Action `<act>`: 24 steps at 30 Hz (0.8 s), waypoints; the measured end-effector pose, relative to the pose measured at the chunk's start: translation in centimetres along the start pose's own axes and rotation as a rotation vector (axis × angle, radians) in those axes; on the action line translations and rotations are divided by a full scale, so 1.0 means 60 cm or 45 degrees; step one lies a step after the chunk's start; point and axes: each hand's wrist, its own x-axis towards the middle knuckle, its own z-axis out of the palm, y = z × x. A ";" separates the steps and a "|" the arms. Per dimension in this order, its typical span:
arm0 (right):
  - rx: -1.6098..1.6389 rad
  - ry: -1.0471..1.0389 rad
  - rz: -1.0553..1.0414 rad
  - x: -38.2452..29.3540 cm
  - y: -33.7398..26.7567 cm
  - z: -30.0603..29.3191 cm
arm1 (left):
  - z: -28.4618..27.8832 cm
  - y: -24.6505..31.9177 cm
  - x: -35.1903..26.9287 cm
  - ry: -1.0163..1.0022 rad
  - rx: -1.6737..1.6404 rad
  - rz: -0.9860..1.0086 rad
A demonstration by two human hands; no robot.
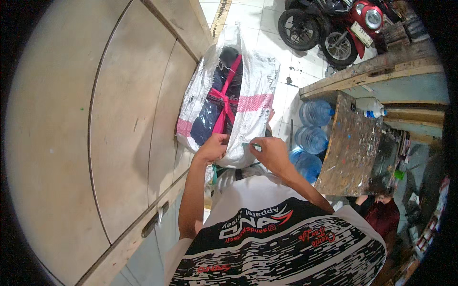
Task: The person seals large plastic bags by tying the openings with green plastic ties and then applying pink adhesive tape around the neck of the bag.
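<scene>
Before me stands a white woven plastic sack [252, 125] with pink bands, its mouth parted at the top. Inside lies a dark bundle in clear plastic [204, 123], tied with a bright pink strip [225, 102]. At the near left of the opening, my left hand [213, 148] is bent against the sack's edge, its fingertips partly hidden by the plastic. My right hand [270, 152] is at the near right side of the sack, thumb and forefinger pinched on a small green strand [256, 145]. How the strand runs into the sack cannot be told.
A large wooden panel [125, 107] with a handle stands close on the left. To the right are several blue water jugs [311, 139] beside a paint-stained wooden board [352, 143]. A red motorcycle [357, 25] is beyond, and another person [383, 218] is at lower right.
</scene>
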 end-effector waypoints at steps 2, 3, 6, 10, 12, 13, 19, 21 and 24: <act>0.020 0.000 -0.029 -0.001 -0.005 0.005 | 0.003 0.013 -0.004 -0.028 0.060 -0.062; 0.029 -0.001 -0.045 -0.001 -0.008 0.008 | 0.004 0.017 -0.006 -0.041 0.089 -0.091; 0.003 -0.009 -0.018 0.005 -0.010 0.023 | 0.003 -0.005 0.005 -0.079 0.022 -0.040; 0.090 -0.002 0.027 0.003 -0.005 0.015 | 0.019 0.012 -0.009 -0.017 0.017 -0.019; 0.023 -0.011 0.003 0.004 -0.009 0.004 | 0.024 0.014 -0.012 0.120 0.105 0.052; 0.063 -0.036 0.010 0.006 -0.007 -0.004 | 0.019 0.018 -0.014 0.139 0.145 0.077; 0.104 -0.169 -0.051 0.019 0.006 -0.024 | 0.008 -0.018 -0.003 0.153 -0.058 0.131; -0.065 -0.075 -0.105 0.016 0.002 -0.017 | 0.016 -0.038 0.000 0.173 -0.159 0.145; -0.008 -0.031 -0.140 0.018 0.006 0.015 | 0.032 -0.015 -0.023 0.210 -0.028 0.107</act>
